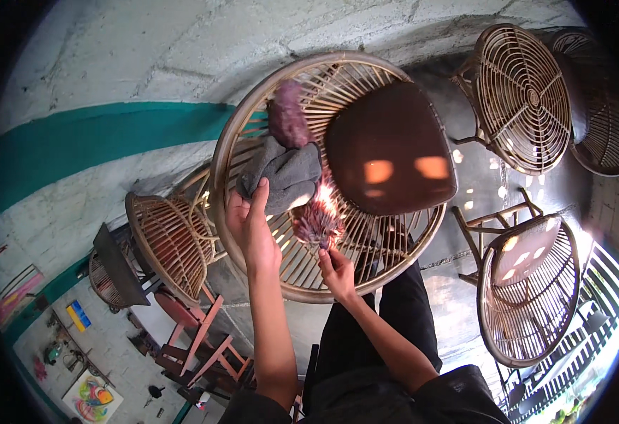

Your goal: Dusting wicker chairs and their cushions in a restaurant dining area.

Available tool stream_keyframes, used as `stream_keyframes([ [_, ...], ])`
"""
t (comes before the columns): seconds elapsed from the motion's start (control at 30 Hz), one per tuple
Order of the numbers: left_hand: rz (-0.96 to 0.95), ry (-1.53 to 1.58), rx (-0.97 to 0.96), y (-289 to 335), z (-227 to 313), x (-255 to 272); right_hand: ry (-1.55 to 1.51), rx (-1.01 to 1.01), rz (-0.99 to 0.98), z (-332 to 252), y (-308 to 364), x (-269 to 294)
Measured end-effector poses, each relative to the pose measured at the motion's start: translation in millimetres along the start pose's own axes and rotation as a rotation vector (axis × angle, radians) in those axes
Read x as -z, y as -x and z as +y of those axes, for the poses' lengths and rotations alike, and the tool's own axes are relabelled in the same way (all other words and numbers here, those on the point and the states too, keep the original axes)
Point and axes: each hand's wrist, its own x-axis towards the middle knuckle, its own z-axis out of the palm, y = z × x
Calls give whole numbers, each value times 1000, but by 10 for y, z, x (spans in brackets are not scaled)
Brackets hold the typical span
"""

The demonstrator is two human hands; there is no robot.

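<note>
My left hand (pixel 256 233) is closed on a dark grey cloth (pixel 285 177), thumb on top, above a round rattan frame (pixel 302 288) of radiating slats. My right hand (pixel 340 275) pinches the near end of a reddish feather duster (pixel 316 220), whose feathers fan out and are partly in bright light. Beyond the cloth shows a fuzzy purple piece (pixel 288 113), somewhat blurred; the cloth hides whether it joins the duster. A brown padded cushion (pixel 393 148) rests on the right part of the rattan frame, with patches of sunlight on it.
Behind the frame runs a white block wall with a green stripe (pixel 111 134). Right of me stand a round rattan piece (pixel 528 99) and a cushioned rattan chair (pixel 528 290). Another rattan chair (pixel 172 244) and a reddish wooden chair (pixel 196 325) stand at my left.
</note>
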Motion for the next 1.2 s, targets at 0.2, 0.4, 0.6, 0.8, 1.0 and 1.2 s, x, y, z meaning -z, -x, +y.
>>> stream_keyframes([
  [0.2, -19, 6, -21, 139, 34, 285, 85, -5, 145, 395, -349, 290],
  [0.4, -43, 14, -5, 217, -106, 445, 173, -44, 147, 417, -267, 332],
  [0.6, -60, 22, -25, 356, -199, 653, 228, -41, -12, 189, 377, 318],
  [0.8, -52, 44, -32, 486, -269, 746, 344, -174, 80, 115, 211, 445],
  [1.0, -62, 15, -47, 556, -307, 691, 571, 1, 227, 268, -217, 768],
  [1.2, 14, 5, -155, 658, -274, 792, 199, -89, -100, -211, 495, 374],
])
